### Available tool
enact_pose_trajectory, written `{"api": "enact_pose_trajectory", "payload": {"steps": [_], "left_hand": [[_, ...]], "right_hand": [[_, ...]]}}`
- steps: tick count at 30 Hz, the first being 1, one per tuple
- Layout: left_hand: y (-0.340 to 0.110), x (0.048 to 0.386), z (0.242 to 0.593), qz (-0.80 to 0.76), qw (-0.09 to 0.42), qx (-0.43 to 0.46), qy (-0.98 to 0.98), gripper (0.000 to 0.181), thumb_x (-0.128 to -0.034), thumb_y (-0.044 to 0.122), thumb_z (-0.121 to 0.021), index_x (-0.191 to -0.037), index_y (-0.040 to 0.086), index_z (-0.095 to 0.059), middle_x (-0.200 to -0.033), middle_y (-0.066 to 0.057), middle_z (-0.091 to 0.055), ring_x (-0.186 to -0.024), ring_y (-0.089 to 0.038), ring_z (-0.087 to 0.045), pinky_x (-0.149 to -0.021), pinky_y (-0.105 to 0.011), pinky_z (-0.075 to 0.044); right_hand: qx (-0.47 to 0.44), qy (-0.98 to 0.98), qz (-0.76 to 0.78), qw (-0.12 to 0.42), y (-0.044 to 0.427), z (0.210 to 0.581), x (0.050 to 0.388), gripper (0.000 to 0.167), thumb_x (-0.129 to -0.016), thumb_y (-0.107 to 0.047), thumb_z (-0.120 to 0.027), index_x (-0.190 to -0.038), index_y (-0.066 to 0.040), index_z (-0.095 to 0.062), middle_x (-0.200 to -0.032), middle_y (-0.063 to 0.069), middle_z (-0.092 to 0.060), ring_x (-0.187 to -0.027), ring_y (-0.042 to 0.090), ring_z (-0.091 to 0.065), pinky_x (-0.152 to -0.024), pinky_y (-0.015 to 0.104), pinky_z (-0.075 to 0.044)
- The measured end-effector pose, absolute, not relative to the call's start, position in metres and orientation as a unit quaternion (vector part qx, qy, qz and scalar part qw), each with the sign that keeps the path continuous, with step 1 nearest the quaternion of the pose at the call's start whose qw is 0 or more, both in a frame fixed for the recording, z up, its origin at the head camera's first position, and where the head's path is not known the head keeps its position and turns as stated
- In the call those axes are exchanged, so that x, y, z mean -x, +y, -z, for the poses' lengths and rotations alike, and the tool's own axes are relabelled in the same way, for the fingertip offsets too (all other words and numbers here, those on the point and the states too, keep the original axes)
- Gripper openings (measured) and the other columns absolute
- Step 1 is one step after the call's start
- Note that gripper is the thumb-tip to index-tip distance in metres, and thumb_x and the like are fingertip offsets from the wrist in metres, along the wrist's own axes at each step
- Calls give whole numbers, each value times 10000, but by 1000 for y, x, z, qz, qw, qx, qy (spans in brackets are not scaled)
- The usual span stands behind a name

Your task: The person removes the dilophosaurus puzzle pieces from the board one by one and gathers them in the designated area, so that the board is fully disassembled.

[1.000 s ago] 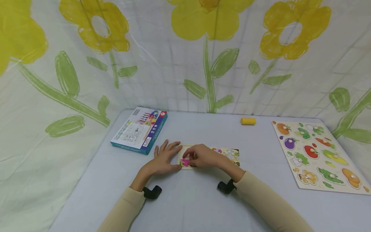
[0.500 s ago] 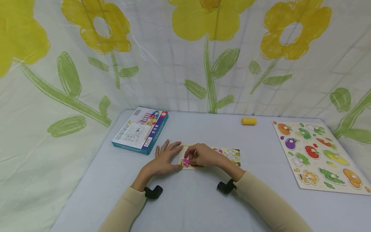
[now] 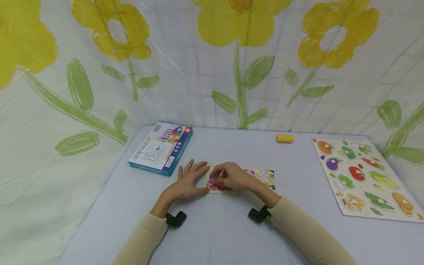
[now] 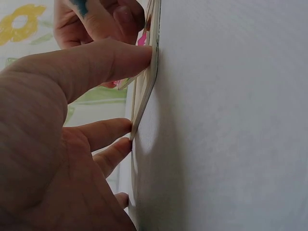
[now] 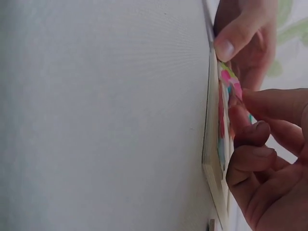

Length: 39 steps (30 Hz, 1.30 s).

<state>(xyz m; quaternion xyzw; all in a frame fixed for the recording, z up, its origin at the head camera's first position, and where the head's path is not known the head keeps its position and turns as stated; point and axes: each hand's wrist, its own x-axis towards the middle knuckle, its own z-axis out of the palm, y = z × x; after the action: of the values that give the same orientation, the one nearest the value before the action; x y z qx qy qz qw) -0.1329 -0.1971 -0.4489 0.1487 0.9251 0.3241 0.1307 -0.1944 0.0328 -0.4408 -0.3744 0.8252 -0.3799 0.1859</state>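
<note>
My left hand (image 3: 188, 186) lies spread at the left end of a small wooden jigsaw tray (image 3: 216, 192). Its thumb (image 4: 130, 57) touches the tray's near corner, and other fingertips reach the left edge. Over the tray, my right hand (image 3: 233, 176) pinches a pink and green jigsaw piece (image 5: 232, 79) between thumb and index finger. That piece sits tilted at the tray's near left corner, close to the left thumb. Red and blue pieces (image 5: 221, 120) lie in the tray beside it. The right hand hides much of the tray in the head view.
Several loose jigsaw pieces (image 3: 269, 175) lie right of the tray. A flat printed box (image 3: 152, 151) stands behind the left hand. Farther back is a yellow cylinder (image 3: 284, 138). At the right lies a large vegetable peg board (image 3: 356, 188).
The pink piece has turned and come lower into the tray's near left corner. My right fingers have shifted slightly with it; the left hand has stayed in place.
</note>
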Motion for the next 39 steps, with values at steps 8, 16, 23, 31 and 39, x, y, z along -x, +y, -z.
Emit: {"api": "enact_pose_trajectory", "payload": {"steps": [8,16,23,31,39], "left_hand": [[-198,133,451,-322,129,-150,926,813,-916,335,-756,-1623,102,-430,-1770,-76,-264,-1659,-473,83,-1229,-802,142],[-193,134,451,-303,105,-138,937,730,-984,446,-670,-1603,115,-469,-1743,-70,-341,-1662,-478,9,-1234,-819,88],[-180,132,452,-291,71,-108,948,746,-943,474,-728,-1549,82,-541,-1682,-109,-446,-1646,-506,-101,-1225,-846,27],[-171,130,450,-282,51,-92,954,717,-936,438,-759,-1520,66,-573,-1659,-122,-475,-1637,-512,-148,-1220,-855,4],[-167,130,451,-263,40,-80,961,724,-911,421,-804,-1511,79,-586,-1648,-110,-487,-1631,-505,-179,-1212,-865,-32]], "right_hand": [[355,829,389,190,35,445,196,94,-982,-110,-737,-1068,-142,-758,-938,-6,-789,-789,52,-648,-741,222,-533],[304,838,411,191,64,437,200,94,-992,-149,-735,-1073,-192,-754,-963,-26,-787,-810,125,-689,-709,295,-542],[287,848,401,193,96,431,191,72,-992,-163,-740,-1062,-180,-747,-935,-7,-775,-717,134,-653,-603,293,-536],[301,861,374,171,128,433,176,90,-966,-134,-767,-1044,-174,-746,-919,-58,-763,-761,85,-637,-638,219,-521],[321,863,362,148,142,437,163,94,-946,-166,-803,-1020,-192,-753,-860,-87,-712,-732,48,-578,-632,191,-491]]}}
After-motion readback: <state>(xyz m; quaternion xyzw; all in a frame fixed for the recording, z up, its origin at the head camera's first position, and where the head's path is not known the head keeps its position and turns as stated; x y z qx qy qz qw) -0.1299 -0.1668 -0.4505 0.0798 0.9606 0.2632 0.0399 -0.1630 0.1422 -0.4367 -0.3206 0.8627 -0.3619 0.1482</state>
